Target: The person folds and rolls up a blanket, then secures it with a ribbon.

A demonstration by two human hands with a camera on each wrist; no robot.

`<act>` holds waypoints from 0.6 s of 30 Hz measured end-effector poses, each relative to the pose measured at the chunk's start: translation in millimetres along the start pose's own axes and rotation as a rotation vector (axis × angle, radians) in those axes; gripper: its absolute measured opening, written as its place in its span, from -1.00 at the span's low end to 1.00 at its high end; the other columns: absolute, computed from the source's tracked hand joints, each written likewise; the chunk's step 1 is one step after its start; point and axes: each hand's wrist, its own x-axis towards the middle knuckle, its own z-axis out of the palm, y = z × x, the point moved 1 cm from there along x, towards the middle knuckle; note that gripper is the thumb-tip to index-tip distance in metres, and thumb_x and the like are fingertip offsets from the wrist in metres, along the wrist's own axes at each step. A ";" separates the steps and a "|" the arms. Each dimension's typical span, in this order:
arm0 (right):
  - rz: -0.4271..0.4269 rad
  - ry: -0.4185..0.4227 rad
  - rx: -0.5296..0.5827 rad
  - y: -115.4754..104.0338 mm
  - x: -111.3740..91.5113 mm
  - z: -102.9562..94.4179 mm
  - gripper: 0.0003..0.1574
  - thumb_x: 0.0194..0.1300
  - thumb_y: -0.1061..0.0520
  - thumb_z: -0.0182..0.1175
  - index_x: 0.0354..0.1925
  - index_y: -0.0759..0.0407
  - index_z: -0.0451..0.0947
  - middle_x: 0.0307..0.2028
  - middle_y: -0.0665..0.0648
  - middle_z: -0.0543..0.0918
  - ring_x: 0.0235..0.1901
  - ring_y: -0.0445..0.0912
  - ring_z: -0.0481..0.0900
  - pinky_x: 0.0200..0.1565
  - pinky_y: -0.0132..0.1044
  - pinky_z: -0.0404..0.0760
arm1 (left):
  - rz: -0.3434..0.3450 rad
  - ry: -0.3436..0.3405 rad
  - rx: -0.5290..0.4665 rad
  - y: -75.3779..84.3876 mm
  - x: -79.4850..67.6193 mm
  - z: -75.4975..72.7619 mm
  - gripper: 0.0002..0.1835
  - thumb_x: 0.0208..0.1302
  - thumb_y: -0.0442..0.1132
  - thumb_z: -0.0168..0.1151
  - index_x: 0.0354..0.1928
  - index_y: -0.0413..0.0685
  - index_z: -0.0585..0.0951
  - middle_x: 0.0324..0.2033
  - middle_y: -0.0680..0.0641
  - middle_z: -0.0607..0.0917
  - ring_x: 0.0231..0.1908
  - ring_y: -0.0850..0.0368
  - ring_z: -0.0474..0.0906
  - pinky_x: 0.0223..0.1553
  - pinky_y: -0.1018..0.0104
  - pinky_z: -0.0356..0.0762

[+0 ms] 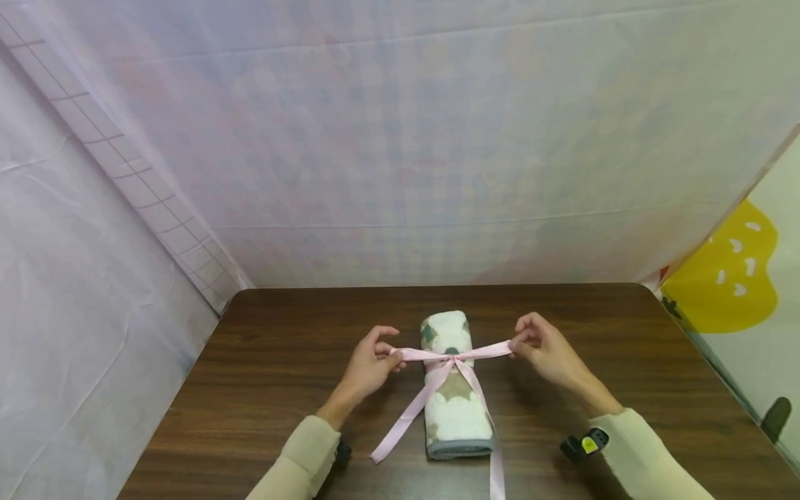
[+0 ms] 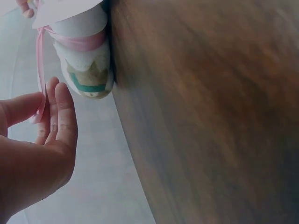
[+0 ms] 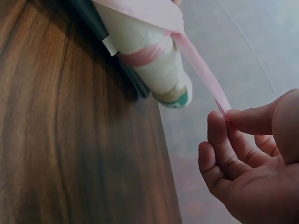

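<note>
A rolled white towel (image 1: 459, 410) with green and tan patches and a grey edge lies lengthwise on the table. Round its middle runs a pink ribbon (image 1: 431, 394), tied in a bow on top, with two tails trailing toward the near side. My left hand (image 1: 367, 361) pinches the left loop between thumb and finger, out to the left of the towel. On the other side, my right hand (image 1: 550, 351) pinches the right loop. Both loops are stretched out sideways. In the right wrist view the ribbon (image 3: 201, 65) slants from the knot to the fingertips.
The brown wooden table (image 1: 262, 389) reaches back to a pale patterned curtain (image 1: 400, 173). At the right hangs a white cloth with a yellow shape (image 1: 728, 271) printed on it. Black devices are strapped at both wrists.
</note>
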 end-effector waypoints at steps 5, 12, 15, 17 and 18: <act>0.015 -0.012 0.030 11.3 -1.8 -3.0 -0.69 0.27 0.50 0.14 -0.06 0.36 0.32 -0.39 0.27 0.68 -0.41 -0.07 0.67 -0.32 -0.31 0.60 | -0.040 -0.002 0.005 -5.6 0.8 -3.5 -0.48 0.25 -0.55 0.22 0.26 -0.30 0.42 -0.41 -0.29 0.70 -0.41 -0.04 0.71 -0.29 0.15 0.70; 0.052 -0.057 0.039 28.3 -6.7 -6.8 -0.67 0.28 0.49 0.12 0.00 0.43 0.34 -0.40 0.30 0.69 -0.41 -0.06 0.67 -0.25 -0.35 0.61 | -0.070 -0.037 0.032 -12.1 -2.0 -8.6 -0.49 0.25 -0.54 0.22 0.25 -0.37 0.43 -0.40 -0.31 0.72 -0.40 -0.05 0.72 -0.29 0.20 0.71; 0.045 -0.073 0.034 32.5 -7.7 -7.1 -0.70 0.27 0.48 0.12 -0.02 0.49 0.38 -0.41 0.29 0.68 -0.43 -0.09 0.66 -0.28 -0.32 0.62 | -0.079 -0.063 0.013 -10.8 -3.9 -10.2 -0.55 0.25 -0.55 0.22 0.20 -0.45 0.47 -0.37 -0.34 0.73 -0.40 0.02 0.72 -0.29 0.23 0.71; 0.040 -0.074 0.026 34.7 -7.8 -6.6 -0.72 0.26 0.48 0.13 -0.03 0.50 0.42 -0.44 0.27 0.68 -0.45 -0.09 0.65 -0.32 -0.30 0.63 | -0.087 -0.082 -0.001 -10.8 -5.0 -11.2 -0.58 0.25 -0.55 0.22 0.16 -0.50 0.48 -0.35 -0.36 0.73 -0.39 0.04 0.72 -0.28 0.24 0.71; 0.041 -0.078 0.021 35.8 -7.9 -6.6 -0.72 0.26 0.47 0.14 -0.04 0.51 0.44 -0.44 0.28 0.68 -0.46 -0.08 0.65 -0.33 -0.29 0.63 | -0.096 -0.089 -0.007 -10.8 -5.6 -11.6 -0.59 0.25 -0.55 0.22 0.15 -0.51 0.49 -0.34 -0.36 0.73 -0.39 0.05 0.72 -0.28 0.25 0.71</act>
